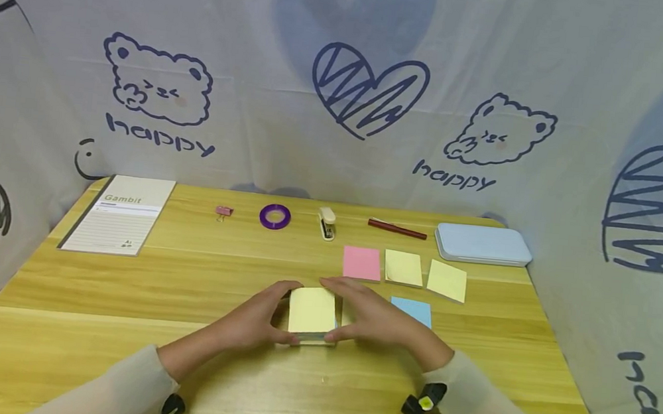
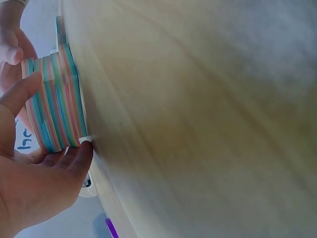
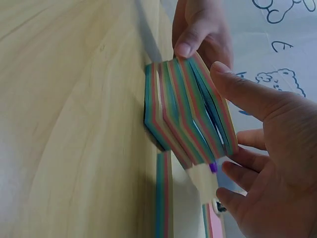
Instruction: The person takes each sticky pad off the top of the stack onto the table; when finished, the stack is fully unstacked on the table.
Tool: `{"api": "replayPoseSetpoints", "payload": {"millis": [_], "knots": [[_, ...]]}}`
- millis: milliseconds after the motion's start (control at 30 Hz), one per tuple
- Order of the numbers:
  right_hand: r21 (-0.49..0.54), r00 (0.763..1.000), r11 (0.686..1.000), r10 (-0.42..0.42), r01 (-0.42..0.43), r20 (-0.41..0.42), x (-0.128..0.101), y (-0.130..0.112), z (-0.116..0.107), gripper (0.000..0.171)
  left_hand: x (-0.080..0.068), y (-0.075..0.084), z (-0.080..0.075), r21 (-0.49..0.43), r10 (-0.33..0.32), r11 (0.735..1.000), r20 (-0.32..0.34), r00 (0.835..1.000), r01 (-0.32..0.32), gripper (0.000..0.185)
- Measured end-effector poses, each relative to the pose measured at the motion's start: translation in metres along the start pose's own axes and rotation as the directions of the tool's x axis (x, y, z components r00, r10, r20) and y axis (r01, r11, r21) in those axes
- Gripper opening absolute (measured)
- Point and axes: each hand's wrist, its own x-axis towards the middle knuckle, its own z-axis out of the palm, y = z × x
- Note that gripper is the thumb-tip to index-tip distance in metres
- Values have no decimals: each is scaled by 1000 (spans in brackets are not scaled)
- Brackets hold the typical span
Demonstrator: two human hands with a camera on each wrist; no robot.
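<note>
A thick stack of sticky note pads [image 1: 312, 312], pale yellow on top, stands on the table between both hands. Its striped pink, green, blue and yellow sides show in the wrist views, with the layers slightly uneven. My left hand [image 1: 257, 316] grips the left side, thumb at the near edge and fingers at the far edge. From the right, my right hand [image 1: 378, 315] holds it with its thumb at the near corner and fingers behind. Another yellow pad [image 1: 347, 316] lies just right of the stack, mostly hidden under the right hand. Beyond that hand is a blue pad [image 1: 415, 310].
A pink pad [image 1: 362, 263] and two yellow pads [image 1: 403, 268] lie behind the right hand. Along the back are a notebook [image 1: 117, 220], binder clip [image 1: 224, 210], purple tape roll [image 1: 264, 219], stapler [image 1: 326, 223], dark red pen [image 1: 397, 229] and light blue case [image 1: 484, 245].
</note>
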Motion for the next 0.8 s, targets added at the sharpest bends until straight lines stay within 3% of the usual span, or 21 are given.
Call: {"api": "replayPoseSetpoints", "payload": {"millis": [467,800], "knots": [[-51,1000,999,-11,11,-8,7,-12,6,90,1,1,1,15,-23,1000,0,1000,23,88],[-83,998,996,20,-26,-64,-18,2,-6,91,-1,1,2,27,-30,999,-9,1000,30,87]]}}
